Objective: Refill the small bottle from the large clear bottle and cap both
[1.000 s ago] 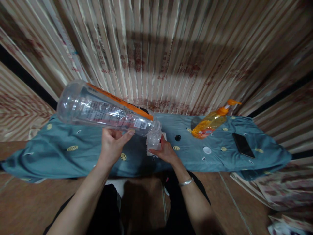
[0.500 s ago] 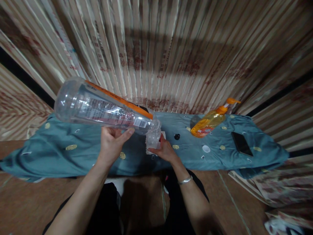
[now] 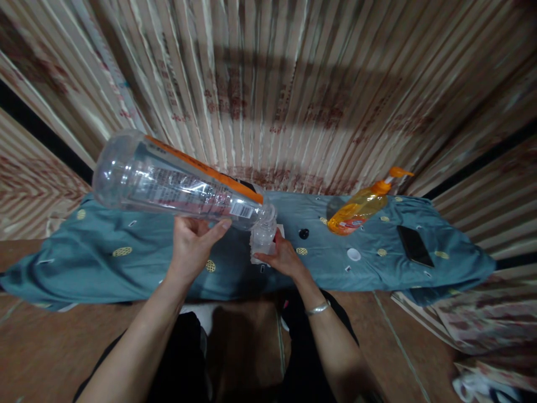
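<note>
The left hand has its grip closed under the large clear plastic bottle with the orange label, long axis tilted mouth-down to the right. That mouth meets the small clear bottle, upright on the teal cloth and clasped by the right hand.

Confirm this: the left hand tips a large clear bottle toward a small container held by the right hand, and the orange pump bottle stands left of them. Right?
Not quite. In the head view the pump bottle stands to the right of the hands, not the left. The left hand does tip the clear bottle toward the small container held by the right hand.
</note>
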A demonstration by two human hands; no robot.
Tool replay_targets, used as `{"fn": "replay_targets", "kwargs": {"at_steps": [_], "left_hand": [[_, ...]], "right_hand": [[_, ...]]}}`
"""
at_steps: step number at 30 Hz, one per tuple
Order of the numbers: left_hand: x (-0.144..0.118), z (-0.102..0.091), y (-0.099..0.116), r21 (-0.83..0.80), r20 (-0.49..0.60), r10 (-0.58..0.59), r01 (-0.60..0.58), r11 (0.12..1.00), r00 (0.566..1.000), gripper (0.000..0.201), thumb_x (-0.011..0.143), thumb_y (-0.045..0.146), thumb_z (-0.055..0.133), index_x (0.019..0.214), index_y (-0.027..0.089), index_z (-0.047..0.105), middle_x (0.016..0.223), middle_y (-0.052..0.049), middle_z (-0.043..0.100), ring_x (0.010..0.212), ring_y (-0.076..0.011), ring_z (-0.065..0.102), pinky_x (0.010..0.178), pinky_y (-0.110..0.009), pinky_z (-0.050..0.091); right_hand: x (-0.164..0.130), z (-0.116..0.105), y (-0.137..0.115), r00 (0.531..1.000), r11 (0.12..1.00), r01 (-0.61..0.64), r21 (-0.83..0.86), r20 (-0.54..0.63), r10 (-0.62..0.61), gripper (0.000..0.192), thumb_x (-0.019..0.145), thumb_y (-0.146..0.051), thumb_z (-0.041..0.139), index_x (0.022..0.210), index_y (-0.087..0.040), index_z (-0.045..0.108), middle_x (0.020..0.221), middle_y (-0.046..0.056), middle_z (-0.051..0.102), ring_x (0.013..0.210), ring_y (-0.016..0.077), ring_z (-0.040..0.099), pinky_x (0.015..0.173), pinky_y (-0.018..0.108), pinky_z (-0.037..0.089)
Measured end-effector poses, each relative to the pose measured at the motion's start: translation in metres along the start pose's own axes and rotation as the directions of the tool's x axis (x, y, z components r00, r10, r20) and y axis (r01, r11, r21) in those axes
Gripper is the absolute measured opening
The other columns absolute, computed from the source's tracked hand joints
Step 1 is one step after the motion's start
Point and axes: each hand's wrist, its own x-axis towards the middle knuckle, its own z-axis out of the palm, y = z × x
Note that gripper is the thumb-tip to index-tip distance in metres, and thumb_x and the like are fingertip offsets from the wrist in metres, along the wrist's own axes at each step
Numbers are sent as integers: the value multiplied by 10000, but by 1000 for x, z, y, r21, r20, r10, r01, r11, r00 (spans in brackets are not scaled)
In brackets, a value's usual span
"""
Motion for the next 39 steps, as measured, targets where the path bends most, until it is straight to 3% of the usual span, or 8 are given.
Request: {"fn": "replay_targets", "kwargs": {"at_steps": [25,39], "left_hand": [[0,4,6,57,8,14,-14,998,1000,424,471,365,948,744,170,688,771,-56,735,735,-218,709,775,-350,612],[0,7,10,53,27,33,-35,998,999,421,497,427,941,744,186,700,777,-68,757,781,-253,736,824,-408,624]], "right_hand": [[0,0,0,1000,1000,-10,17,-4,10,883,718,-327,864,1454,-194,395,1240,133,708,1182,340,681,1011,499,536],[-1,-1,-3,1000,1000,-20,-2,-6,20,872,719,-325,864,1449,-195,406,1250,136,706,1159,333,692,1002,494,540]]}}
